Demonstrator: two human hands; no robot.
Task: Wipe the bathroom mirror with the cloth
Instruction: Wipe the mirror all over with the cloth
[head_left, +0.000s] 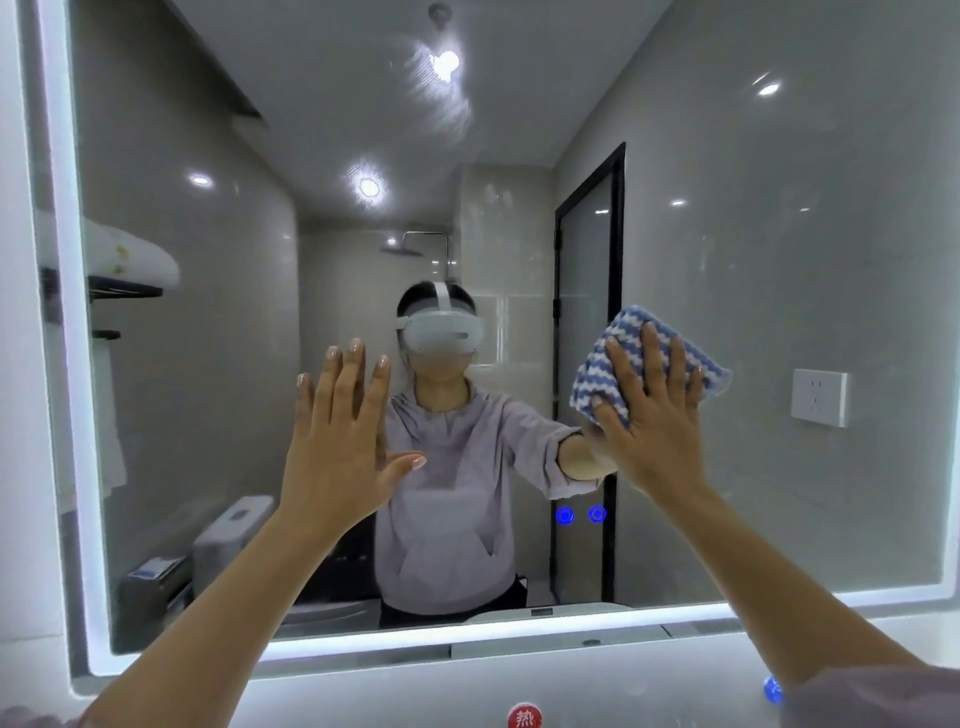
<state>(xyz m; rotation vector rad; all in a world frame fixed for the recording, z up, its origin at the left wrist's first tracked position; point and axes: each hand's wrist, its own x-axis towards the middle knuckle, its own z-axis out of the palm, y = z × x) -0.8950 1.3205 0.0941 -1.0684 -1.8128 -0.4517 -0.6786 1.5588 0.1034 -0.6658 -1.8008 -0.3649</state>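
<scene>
In the mirror (779, 270), the only things holding anything are reflections at the left. A black wall rack (122, 291) carries a folded white towel (136, 255). Lower down a dark box (153, 584) stands just beside the toilet tank (231, 535), with a blue-and-white packet lying on top. The box is too blurred to tell what is inside it.

The cloth (615, 345), striped blue and white, lies flat against the glass right of centre, in front of the reflected black-framed door (589, 364). The right hand (655, 421) covers the lower right part of the cloth and presses it to the mirror with straight, spread fingers. The thumb lies along the cloth's lower left edge. The cloth's upper left corner and right edge stick out past the fingers.

The left hand (337, 441) is well apart from the cloth, to the left and slightly lower. It is held up flat with the palm toward the glass, the fingers straight and slightly fanned, the thumb out to the right. It holds nothing, and I cannot tell whether it touches the glass.

Between the two hands is the person's reflection, in a pale lilac hooded top and a white headset. Two small blue icons (581, 515) glow in the glass below the right wrist. A faint streaky smear (441, 104) shows high on the mirror around a reflected ceiling light. A lit white strip runs along the mirror's left and bottom edges, and a white wall socket (820, 397) is reflected at the right.
</scene>
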